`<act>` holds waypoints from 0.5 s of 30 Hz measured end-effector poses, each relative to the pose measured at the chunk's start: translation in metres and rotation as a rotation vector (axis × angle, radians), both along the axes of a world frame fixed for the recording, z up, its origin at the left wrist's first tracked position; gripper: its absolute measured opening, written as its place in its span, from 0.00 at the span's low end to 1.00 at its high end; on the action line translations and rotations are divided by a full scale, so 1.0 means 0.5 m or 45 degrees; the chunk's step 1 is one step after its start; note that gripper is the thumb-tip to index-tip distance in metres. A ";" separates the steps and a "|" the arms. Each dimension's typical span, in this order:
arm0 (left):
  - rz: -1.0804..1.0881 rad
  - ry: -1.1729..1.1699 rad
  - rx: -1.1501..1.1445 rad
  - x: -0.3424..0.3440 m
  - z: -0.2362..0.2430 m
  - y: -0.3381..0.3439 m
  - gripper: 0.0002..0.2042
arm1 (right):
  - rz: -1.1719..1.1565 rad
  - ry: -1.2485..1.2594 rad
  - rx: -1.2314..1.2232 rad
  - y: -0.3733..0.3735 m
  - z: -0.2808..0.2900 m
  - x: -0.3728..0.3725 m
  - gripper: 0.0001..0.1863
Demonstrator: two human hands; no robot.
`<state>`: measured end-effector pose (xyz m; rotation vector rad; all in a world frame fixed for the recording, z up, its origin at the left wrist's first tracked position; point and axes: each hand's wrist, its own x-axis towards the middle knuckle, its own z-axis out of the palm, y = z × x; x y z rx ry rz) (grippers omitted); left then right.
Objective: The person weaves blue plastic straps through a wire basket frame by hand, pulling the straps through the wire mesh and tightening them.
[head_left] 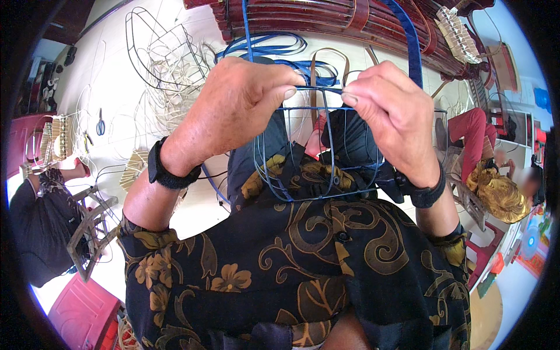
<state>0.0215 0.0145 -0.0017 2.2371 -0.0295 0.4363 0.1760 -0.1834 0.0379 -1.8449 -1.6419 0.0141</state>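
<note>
My left hand [242,99] and my right hand [396,111] are raised in front of me, thumb and fingers pinched. Between them runs a narrow blue strip [321,88] along the top edge of a dark wire frame [331,146], which has a rounded, basket-like outline. Both hands pinch the strip at this edge; whether the fingertips also grip the wire is hidden. The frame rests against my lap and shirt front. A wider stretch of blue strap [413,52] rises beyond my right hand, and a thinner length goes up behind my left.
Coiled blue strips [268,44] lie on the floor ahead. To their left are tangled pale strands [175,76], a bare wire frame [137,44] and scissors [101,123]. Dark red slatted furniture [303,14] stands beyond. Other people sit at far left and right; a red stool [84,306] is at lower left.
</note>
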 end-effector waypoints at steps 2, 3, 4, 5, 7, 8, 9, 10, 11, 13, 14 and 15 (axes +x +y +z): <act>-0.002 0.009 -0.030 0.000 -0.001 0.000 0.08 | 0.045 -0.187 0.052 -0.008 0.002 -0.007 0.07; -0.001 0.018 -0.044 0.000 -0.001 0.000 0.08 | 0.066 -0.241 0.031 -0.012 0.004 -0.010 0.08; -0.008 0.034 -0.059 0.000 -0.002 0.001 0.08 | 0.093 -0.290 0.019 -0.015 0.004 -0.011 0.10; -0.017 0.052 -0.076 0.000 -0.002 0.001 0.08 | 0.130 -0.335 0.016 -0.019 0.005 -0.014 0.11; -0.039 0.109 -0.195 0.001 0.000 0.003 0.08 | 0.203 -0.423 0.082 -0.019 0.001 -0.014 0.11; -0.054 0.149 -0.296 0.003 0.001 0.005 0.08 | 0.217 -0.453 0.085 -0.021 0.000 -0.016 0.11; -0.055 0.223 -0.385 0.006 0.003 0.007 0.08 | 0.231 -0.479 0.078 -0.023 -0.002 -0.018 0.10; -0.122 0.274 -0.515 0.008 0.007 0.013 0.09 | 0.248 -0.443 0.067 -0.026 -0.004 -0.020 0.10; -0.175 0.363 -0.632 0.010 0.012 0.020 0.10 | 0.259 -0.458 0.060 -0.028 -0.006 -0.021 0.09; -0.238 0.506 -0.781 0.019 0.021 0.031 0.11 | 0.281 -0.486 0.046 -0.032 -0.008 -0.022 0.08; -0.250 0.558 -0.810 0.026 0.024 0.036 0.12 | 0.278 -0.479 0.052 -0.033 -0.010 -0.022 0.07; -0.266 0.611 -0.840 0.033 0.027 0.040 0.13 | 0.273 -0.473 0.057 -0.034 -0.011 -0.021 0.07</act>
